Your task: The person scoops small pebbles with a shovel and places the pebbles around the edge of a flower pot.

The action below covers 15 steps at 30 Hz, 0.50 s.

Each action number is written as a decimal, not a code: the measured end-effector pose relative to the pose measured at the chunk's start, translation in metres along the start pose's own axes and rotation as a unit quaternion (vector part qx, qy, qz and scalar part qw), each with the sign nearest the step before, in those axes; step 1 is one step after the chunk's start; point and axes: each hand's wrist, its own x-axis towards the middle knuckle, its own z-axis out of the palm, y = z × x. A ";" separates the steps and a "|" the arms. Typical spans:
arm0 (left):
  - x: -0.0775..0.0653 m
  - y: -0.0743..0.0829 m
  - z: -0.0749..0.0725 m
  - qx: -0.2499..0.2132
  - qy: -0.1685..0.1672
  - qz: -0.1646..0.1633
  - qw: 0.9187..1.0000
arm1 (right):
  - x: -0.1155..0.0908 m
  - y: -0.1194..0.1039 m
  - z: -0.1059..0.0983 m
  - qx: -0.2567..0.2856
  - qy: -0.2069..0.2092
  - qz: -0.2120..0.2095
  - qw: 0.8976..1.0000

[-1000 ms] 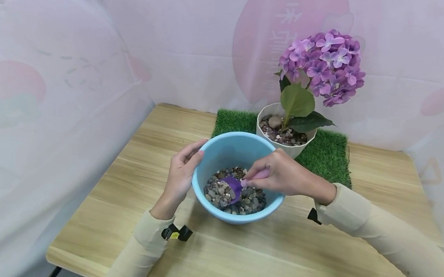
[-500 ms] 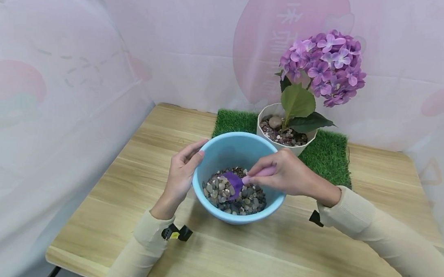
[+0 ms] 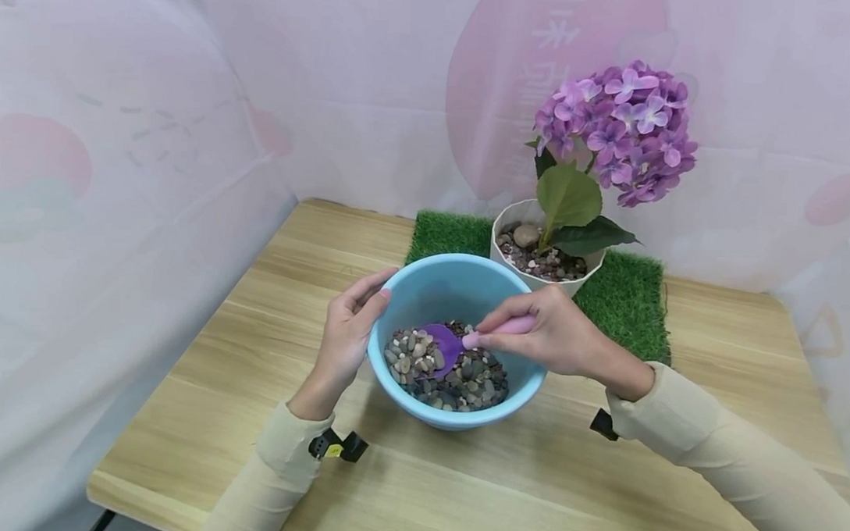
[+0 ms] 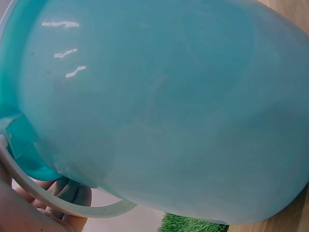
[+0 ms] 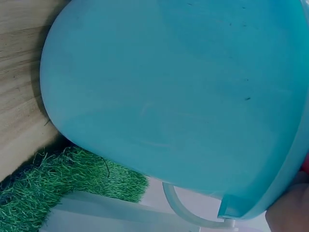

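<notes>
A light blue plastic bucket stands on the table with pebbles in its bottom. My left hand grips the bucket's left rim, thumb on the rim. In the left wrist view, fingers show beside the bucket's pale carrying handle. Reaching over the right side, my right hand pinches the pink grip of a purple toy shovel. Its blade, inside the bucket, bears a heap of pebbles on its left part. The right wrist view is mostly bucket wall, with part of my right hand at the edge.
Behind the bucket, a white pot with purple hydrangea flowers and pebbles stands on a green artificial grass mat. The wooden table is bordered by pale printed fabric at the back and sides.
My right hand has shifted slightly right, and the shovel blade has risen a little toward the bucket's back with pebbles on it. My left hand stays at the rim.
</notes>
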 end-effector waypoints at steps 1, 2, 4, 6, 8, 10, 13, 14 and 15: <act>0.000 0.000 0.000 -0.001 0.001 0.000 1.000 | 0.000 0.000 0.000 0.003 0.002 0.003 1.000; 0.000 0.000 0.000 -0.001 0.002 0.001 1.000 | 0.000 0.000 0.000 0.004 0.005 0.006 1.000; 0.000 -0.001 -0.001 -0.002 0.001 0.001 1.000 | -0.001 -0.001 0.000 0.007 0.011 0.014 1.000; 0.000 -0.002 -0.001 -0.002 -0.001 0.000 1.000 | -0.002 -0.001 0.000 0.008 0.016 0.020 1.000; 0.000 -0.002 -0.001 -0.001 -0.001 -0.001 1.000 | -0.003 0.000 0.001 0.008 0.017 0.022 1.000; 0.000 -0.003 -0.001 -0.001 -0.002 0.000 1.000 | -0.003 0.000 0.001 0.007 0.020 0.021 1.000; 0.000 -0.003 -0.002 0.002 -0.003 0.002 1.000 | -0.004 0.001 0.000 0.004 0.027 0.017 0.999; 0.000 -0.003 -0.002 0.002 -0.004 0.003 1.000 | -0.004 0.002 0.000 0.002 0.031 0.015 0.999; 0.001 -0.003 -0.002 0.003 -0.005 0.003 1.000 | -0.004 0.002 0.000 0.002 0.034 0.013 0.999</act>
